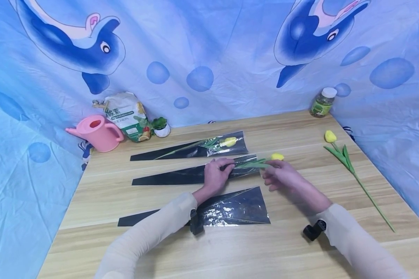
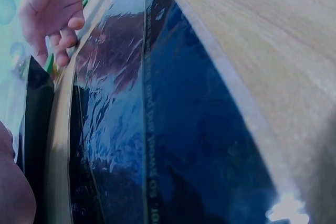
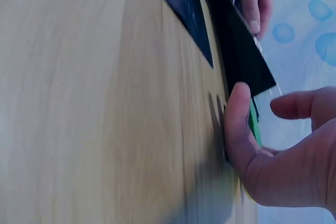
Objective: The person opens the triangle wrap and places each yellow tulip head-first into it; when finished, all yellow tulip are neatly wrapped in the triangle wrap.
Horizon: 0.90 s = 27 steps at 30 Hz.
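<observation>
My left hand (image 1: 217,174) pinches the upper side of the middle flower sleeve (image 1: 171,176), a long black tapered one with a clear front. A yellow tulip (image 1: 277,156) lies with its stem in this sleeve; its bloom and part of its leaves stick out of the wide right end. Beside those leaves is my right hand (image 1: 283,176), thumb and fingers apart. In the right wrist view a green leaf (image 3: 254,124) shows between thumb and fingers, not gripped. The left fingers are mostly out of the left wrist view.
Behind lies a sleeve (image 1: 167,154) with a yellow tulip inside; in front, a flat sleeve (image 1: 237,209). Another tulip (image 1: 352,170) lies at the right. Along the back stand a pink watering can (image 1: 103,135), a bag (image 1: 129,116), a small potted plant (image 1: 160,127) and a jar (image 1: 322,102).
</observation>
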### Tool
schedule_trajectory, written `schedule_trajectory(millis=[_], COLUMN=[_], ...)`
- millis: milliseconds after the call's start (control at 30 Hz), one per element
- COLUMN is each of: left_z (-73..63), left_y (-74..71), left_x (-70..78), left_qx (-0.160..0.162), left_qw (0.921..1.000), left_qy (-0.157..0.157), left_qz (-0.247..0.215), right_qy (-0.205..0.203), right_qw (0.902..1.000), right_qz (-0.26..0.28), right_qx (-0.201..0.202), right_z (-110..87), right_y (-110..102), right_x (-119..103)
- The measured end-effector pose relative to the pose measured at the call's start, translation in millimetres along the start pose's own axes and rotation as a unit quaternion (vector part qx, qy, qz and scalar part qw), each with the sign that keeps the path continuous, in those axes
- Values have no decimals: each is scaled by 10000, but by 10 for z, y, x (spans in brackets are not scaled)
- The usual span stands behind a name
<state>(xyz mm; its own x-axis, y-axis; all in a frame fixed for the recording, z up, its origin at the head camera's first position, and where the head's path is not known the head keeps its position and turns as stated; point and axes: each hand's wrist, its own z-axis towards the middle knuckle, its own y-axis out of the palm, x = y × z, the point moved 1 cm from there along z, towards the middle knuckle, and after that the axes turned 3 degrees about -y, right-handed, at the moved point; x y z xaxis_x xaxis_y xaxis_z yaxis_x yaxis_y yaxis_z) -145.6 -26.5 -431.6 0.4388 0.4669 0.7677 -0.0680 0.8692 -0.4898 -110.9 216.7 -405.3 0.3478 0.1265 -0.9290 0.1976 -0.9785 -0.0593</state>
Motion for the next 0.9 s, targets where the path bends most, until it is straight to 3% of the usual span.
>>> schedule_trajectory(millis=[233,333,400,433,533,633,700,733,900], left_z=[10,7,6,6,9,8,5,3,5], left_y=[-2,-6,-8,-12,-27,-36,-34,-31,-16], left_x=[-1,2,2,7,19,19,9,2,3], left_qx=[2,-3,-21,-25,-18,11,3,-9,-20], left_qw=[10000,10000,10000,10000,10000,9999,9999,9999,9998], left_qy=[-23,-14,-1,11,24,8,-33,-53,-76], left_qz=[12,-7,-21,-41,-83,-137,-143,-135,-158], right_qy=[-65,-444,-1006,-1357,-2323,-2918,-3020,-3010,-2906], right_qw=[9974,9903,9774,9655,9177,8723,8590,8569,8638], right_qz=[-684,-1313,-1851,-2190,-3107,-3808,-4056,-4124,-4099], right_qx=[-236,-79,181,375,861,939,798,717,370], right_z=[-99,-167,-203,-211,-206,-146,-90,-62,73], right_y=[-120,-221,-317,-371,-522,-626,-671,-688,-739], right_x=[-5,-43,-84,-104,-146,-142,-117,-102,-25])
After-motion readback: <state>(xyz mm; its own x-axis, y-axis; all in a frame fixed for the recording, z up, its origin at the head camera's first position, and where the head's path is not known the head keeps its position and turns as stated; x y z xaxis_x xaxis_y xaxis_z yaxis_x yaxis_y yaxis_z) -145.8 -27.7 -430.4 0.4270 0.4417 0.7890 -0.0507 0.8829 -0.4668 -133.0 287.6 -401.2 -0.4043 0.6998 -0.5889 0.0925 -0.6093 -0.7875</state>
